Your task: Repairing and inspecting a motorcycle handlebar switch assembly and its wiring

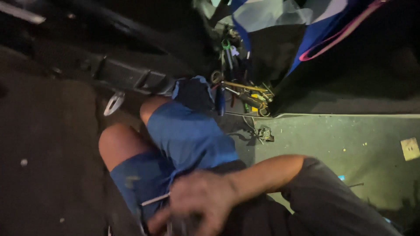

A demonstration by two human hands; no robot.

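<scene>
From the head view, your right hand [197, 201] hangs blurred over your lap, fingers spread and loose, grasping nothing that I can make out; a thin pale rod [155, 199] lies just beside it on your blue shorts [188, 135]. Your left hand is out of sight. Ahead of your knees, a heap of hand tools [240, 94] lies jumbled on the floor beside a dark bag [280, 48], pliers and screwdrivers tangled together.

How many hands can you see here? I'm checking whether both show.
1. A blurred hand sits at the bottom centre, over the blue shorts, reaching in from the right; which hand it is I cannot tell. The other is out of view, possibly hidden.
</scene>
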